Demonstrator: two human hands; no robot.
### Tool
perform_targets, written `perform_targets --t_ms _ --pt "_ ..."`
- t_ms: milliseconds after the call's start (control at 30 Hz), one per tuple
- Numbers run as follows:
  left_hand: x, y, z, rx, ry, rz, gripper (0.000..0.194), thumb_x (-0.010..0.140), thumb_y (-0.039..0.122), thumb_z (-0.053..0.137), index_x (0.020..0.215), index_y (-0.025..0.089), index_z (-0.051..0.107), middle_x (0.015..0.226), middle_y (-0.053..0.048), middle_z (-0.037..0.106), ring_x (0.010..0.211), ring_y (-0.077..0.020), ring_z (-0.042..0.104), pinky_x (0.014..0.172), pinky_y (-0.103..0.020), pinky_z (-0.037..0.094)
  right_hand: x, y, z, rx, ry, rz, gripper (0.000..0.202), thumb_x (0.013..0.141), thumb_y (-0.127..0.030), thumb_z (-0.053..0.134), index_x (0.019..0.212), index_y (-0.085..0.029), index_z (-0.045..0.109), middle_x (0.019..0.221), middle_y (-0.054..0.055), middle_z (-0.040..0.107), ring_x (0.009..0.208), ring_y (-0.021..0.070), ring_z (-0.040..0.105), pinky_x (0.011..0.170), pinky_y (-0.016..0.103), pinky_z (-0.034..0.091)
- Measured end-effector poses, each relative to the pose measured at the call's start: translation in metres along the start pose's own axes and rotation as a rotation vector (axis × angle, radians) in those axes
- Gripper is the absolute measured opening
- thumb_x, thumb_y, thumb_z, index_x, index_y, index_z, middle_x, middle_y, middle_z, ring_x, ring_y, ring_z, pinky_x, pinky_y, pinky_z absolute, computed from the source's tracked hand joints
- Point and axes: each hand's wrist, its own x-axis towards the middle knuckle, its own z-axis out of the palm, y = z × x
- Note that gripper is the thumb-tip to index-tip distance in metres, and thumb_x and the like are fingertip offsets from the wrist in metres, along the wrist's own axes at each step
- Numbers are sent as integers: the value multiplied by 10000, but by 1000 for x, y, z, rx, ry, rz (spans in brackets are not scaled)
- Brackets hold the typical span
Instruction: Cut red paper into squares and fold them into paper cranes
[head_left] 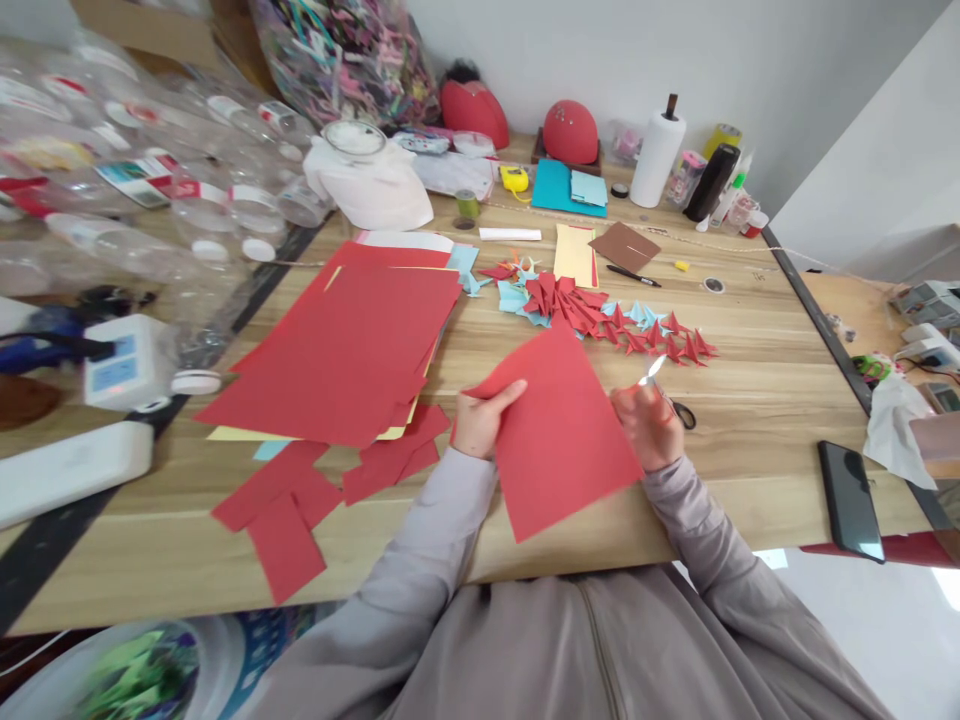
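My left hand [482, 418] is closed on the left edge of a sheet of red paper [562, 430], thumb on top. The sheet is raised and tilted over the table's near side. At its right edge is my right hand [651, 425], blurred, its fingers hard to make out. A pair of scissors with a black handle [684, 415] and a shiny blade shows just behind this hand. Whether the hand grips the scissors or only passes in front of them, I cannot tell. Folded red paper pieces [664, 340] lie beyond, beside light blue ones [517, 297].
Left of the sheet lies a stack of red paper [360, 350], with red cut pieces [285, 550] nearer me. Plastic bottles [202, 200] crowd the far left. A phone [851, 498] lies at right. Behind are a black pen [634, 276], yellow tape measure [514, 179] and white bottle [658, 158].
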Motion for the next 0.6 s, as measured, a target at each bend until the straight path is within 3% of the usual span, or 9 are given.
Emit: perform_targets --t_ms 100,267,400,533,600 --pt "9 -2 -10 -4 82 97 300 519 320 859 749 185 723 860 -39 746 917 -263 680 923 -409 526 4 -17 -6 62 12 -174 352 705 -499 732 625 -253 492 707 -30 463 552 103 387 437 217 368" --pt "8 -8 -2 -97 60 -47 396 494 326 870 827 188 708 915 -53 738 883 -261 682 843 -412 553 5 -10 -9 12 -39 43 324 638 -433 796 755 -251 555 737 -35 476 557 80 401 455 197 357" --pt "1 2 -1 -8 101 130 321 589 368 819 843 207 705 963 -63 721 1002 -274 655 917 -422 514 5 -6 -10 -86 4 -3 292 655 -355 796 825 -251 582 770 -41 563 521 55 409 451 178 370" --pt "-16 24 -8 133 12 312 204 653 363 787 820 255 741 1022 -47 712 1143 -299 586 1067 -452 389 8 -7 -12 -115 68 6 277 678 -324 797 854 -239 600 812 -31 639 551 52 508 480 169 414" --pt "-26 33 -8 281 -232 456 194 653 351 787 833 283 761 1039 -56 722 1127 -314 593 1080 -472 362 8 -5 -11 -138 73 66 285 684 -372 791 857 -238 608 824 -26 659 597 80 576 516 195 461"
